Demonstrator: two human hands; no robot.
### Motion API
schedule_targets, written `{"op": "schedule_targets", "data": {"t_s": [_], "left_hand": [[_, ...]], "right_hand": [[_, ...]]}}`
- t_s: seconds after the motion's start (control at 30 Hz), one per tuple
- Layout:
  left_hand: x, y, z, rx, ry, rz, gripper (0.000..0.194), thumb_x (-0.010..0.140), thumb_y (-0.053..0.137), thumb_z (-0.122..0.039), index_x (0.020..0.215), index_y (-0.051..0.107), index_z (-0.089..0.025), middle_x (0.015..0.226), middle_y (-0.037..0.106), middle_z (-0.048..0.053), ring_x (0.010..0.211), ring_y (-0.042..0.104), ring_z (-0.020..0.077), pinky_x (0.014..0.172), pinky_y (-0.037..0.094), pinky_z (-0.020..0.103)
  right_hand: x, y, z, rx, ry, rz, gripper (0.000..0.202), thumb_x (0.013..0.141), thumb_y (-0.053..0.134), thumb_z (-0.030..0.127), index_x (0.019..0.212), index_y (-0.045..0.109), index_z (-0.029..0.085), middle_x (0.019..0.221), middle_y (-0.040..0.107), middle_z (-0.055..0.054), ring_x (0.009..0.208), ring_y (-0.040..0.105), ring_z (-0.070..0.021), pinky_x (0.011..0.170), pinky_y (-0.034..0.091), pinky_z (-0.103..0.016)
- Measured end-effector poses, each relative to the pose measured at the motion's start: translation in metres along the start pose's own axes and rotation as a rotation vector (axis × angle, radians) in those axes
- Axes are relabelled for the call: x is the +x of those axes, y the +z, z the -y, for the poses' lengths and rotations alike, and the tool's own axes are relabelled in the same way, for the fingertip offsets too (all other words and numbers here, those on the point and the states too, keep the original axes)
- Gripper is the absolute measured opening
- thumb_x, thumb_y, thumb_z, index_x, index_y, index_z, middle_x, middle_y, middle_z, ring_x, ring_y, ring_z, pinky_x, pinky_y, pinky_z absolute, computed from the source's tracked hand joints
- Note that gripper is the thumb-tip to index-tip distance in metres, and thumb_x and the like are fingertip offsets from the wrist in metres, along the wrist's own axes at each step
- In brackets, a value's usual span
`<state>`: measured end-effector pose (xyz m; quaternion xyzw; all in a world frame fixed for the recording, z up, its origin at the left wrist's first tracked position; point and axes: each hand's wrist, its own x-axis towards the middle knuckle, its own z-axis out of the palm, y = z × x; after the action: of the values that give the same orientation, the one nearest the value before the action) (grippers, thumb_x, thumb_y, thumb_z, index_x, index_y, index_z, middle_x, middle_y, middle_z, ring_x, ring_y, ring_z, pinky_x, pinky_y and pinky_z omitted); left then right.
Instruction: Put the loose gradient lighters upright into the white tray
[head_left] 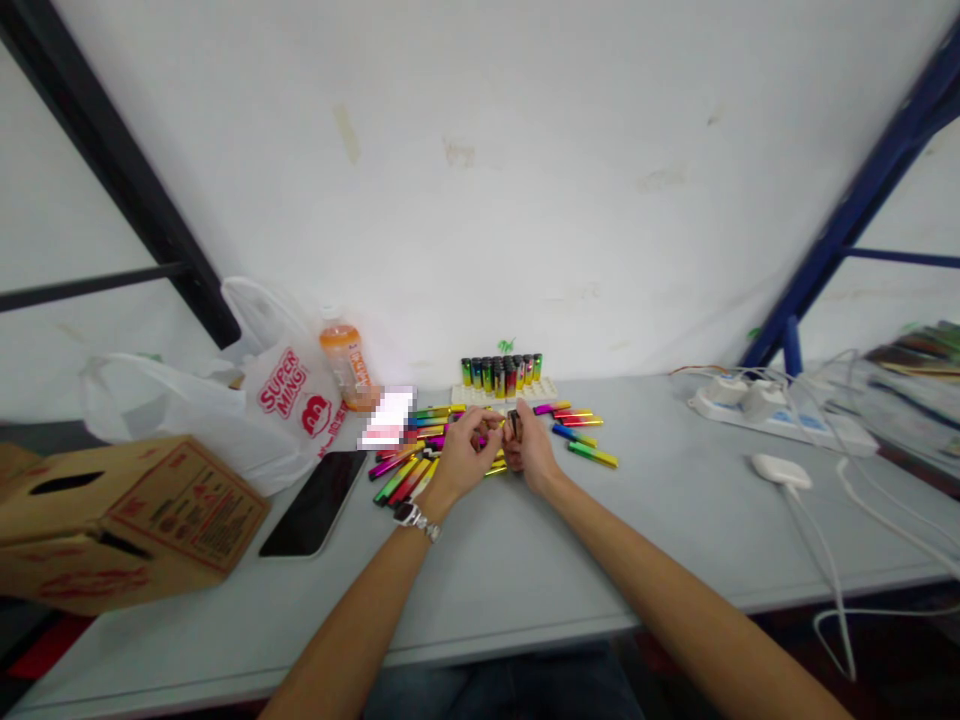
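My right hand point(535, 452) is closed around a slim tube with a black end point(514, 418); most of it is hidden by my fingers. Close beside it, my left hand point(465, 455) has its fingers pinched together, and what they hold, if anything, is too small to make out. Shiny two-tone tubes point(395, 482) with dark ends lie loosely around and under my left hand. Several more, such as a green and yellow tube point(593, 455), lie right of my hands. Just beyond, a white rack point(458, 394) holds several upright tubes point(488, 376) with black tops.
On the left are a cardboard box point(180, 500), a white plastic bag point(255, 420), an orange drink bottle point(346, 360) and a dark phone point(315, 505). A power strip point(817, 428) and a white charger point(781, 470) with cables lie right. A wall stands behind.
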<state>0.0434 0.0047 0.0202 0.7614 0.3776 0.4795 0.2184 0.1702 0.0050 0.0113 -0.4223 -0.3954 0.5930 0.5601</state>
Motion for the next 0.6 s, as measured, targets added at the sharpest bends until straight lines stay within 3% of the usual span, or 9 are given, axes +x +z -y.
{"op": "schedule_targets", "data": {"t_s": [0.2, 0.43, 0.6], "left_hand": [[0.0, 0.002, 0.005, 0.005, -0.041, -0.03, 0.021, 0.091, 0.055, -0.03, 0.106, 0.064, -0.017, 0.089, 0.065, 0.005, 0.071, 0.058, 0.0131, 0.058, 0.045, 0.023], [0.001, 0.003, 0.014, 0.028, -0.03, -0.042, 0.021, 0.091, 0.055, -0.027, 0.109, 0.063, -0.018, 0.093, 0.063, 0.005, 0.074, 0.059, 0.0135, 0.06, 0.046, 0.023], [0.0, 0.002, 0.015, 0.037, -0.037, -0.033, 0.021, 0.093, 0.053, -0.025, 0.109, 0.063, -0.019, 0.096, 0.066, 0.005, 0.081, 0.061, 0.0153, 0.066, 0.049, 0.025]], "right_hand": [[0.0, 0.001, 0.003, 0.045, -0.023, 0.064, 0.054, 0.08, 0.052, 0.07, 0.059, 0.041, 0.022, 0.044, 0.03, 0.008, 0.036, 0.023, -0.0064, 0.035, 0.014, -0.021], [0.0, 0.0, 0.003, -0.067, -0.181, 0.065, 0.049, 0.071, 0.067, 0.067, 0.076, 0.051, 0.021, 0.055, 0.048, 0.008, 0.041, 0.038, -0.007, 0.036, 0.029, -0.02], [0.003, -0.012, 0.007, -0.118, -0.246, 0.157, 0.041, 0.072, 0.073, 0.056, 0.084, 0.06, 0.018, 0.068, 0.066, 0.001, 0.058, 0.059, -0.0118, 0.053, 0.045, -0.022]]}}
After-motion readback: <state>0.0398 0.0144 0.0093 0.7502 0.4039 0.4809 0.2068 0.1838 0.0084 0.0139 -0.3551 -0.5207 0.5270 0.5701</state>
